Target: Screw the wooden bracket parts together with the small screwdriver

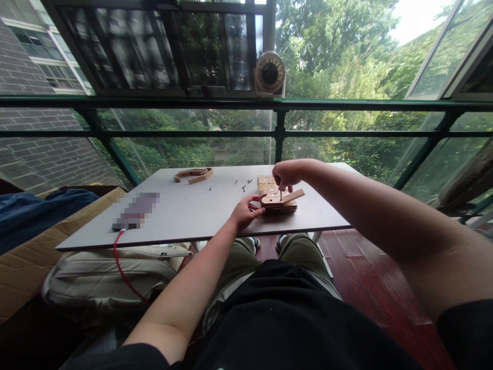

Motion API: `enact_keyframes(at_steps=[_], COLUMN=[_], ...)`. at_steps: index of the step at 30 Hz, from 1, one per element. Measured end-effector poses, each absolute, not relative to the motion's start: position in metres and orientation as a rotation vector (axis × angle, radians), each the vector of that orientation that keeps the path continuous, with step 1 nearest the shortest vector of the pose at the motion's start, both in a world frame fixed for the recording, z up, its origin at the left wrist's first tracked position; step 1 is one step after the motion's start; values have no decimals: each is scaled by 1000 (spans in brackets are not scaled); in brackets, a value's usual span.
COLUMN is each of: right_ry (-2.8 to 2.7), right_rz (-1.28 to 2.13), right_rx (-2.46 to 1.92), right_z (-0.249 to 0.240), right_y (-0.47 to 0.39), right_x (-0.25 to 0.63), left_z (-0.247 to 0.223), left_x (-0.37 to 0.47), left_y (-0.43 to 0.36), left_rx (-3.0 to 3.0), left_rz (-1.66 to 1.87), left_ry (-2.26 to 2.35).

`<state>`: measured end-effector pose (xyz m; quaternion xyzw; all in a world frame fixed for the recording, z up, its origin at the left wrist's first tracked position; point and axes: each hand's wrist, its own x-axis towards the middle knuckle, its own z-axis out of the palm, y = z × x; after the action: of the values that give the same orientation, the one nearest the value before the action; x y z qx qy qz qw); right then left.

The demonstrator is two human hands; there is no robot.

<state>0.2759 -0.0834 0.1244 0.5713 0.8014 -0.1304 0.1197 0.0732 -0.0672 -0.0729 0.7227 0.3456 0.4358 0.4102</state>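
Note:
My right hand (287,173) is closed around the handle of a screwdriver (281,194), whose shaft points straight down at a curved wooden piece (273,199). That piece lies on a rough, pitted wooden block (267,183) near the table's front edge. My left hand (246,211) grips the left end of the curved piece, its thumb and fingers against that side. A straight arm of the wooden piece extends to the right. The screwdriver's handle is mostly hidden by my right hand.
On the white table (185,213), more curved wooden pieces (196,175) lie at the back left. Several small dark screws (244,188) are scattered left of the block. A blurred-out device (136,210) with a red cable (120,259) is at the left.

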Motion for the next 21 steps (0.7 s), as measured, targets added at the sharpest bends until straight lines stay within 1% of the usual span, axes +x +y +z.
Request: enact_keyframes(at_steps=[8,13,16,18,21], right_ry=[2253,2228,2241,2252,2273], right_rz=[-347,-179,-93,-118,-149], right_rx=[1653,1631,1695,1746,1713], right_z=[131,133,131,128,125], right_y=[-90,-92,-90,-89,-87], right_x=[268,269,270,269,268], left_z=[-70,-69,-69,-69,-68], left_x=[74,73,73,73,73], left_y=[-70,-70,-70,-70,-71], left_rx=[1833,1836,1842,1840,1832], left_rz=[1086,1073,1078,1081,1082], left_ry=[872,878,875,879,888])
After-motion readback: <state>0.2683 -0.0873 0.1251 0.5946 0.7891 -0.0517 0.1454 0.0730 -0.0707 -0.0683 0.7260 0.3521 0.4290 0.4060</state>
